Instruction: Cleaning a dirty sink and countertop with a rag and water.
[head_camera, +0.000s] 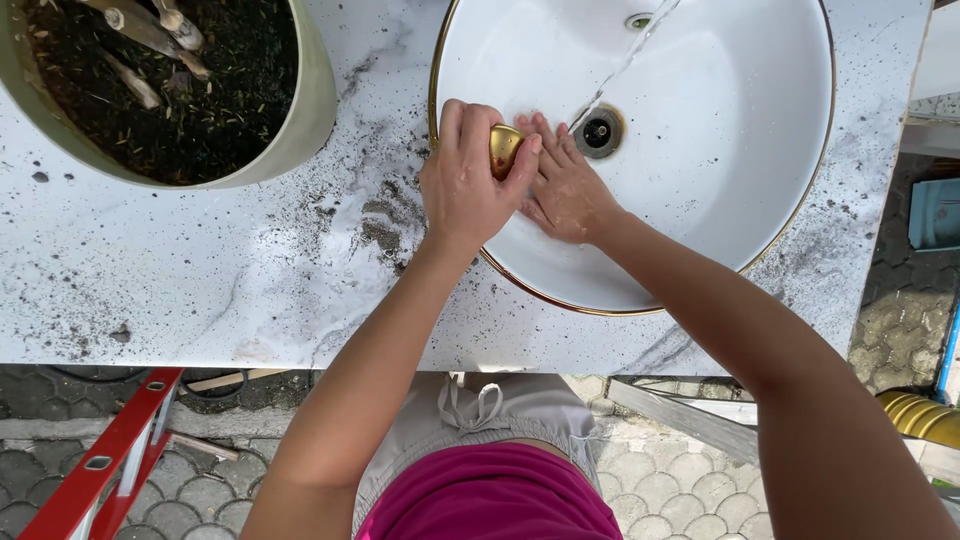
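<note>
My left hand (462, 185) is closed around a small rounded gold object (503, 147) at the near left rim of a white basin with a gold edge (740, 210). It may be a tap handle or dispenser top; I cannot tell which. My right hand (565, 185) lies flat inside the basin just beside it, palm up, fingers pointing toward the drain (598, 132). A thin stream of water (630, 55) falls from the top onto the basin near the drain.
A large pale green planter (300, 120) full of dark soil and cut stems stands at the top left. Soil is scattered over the white marble counter (200, 280). A red ladder (110, 460) lies on the paving below left; a yellow hose (920, 415) at right.
</note>
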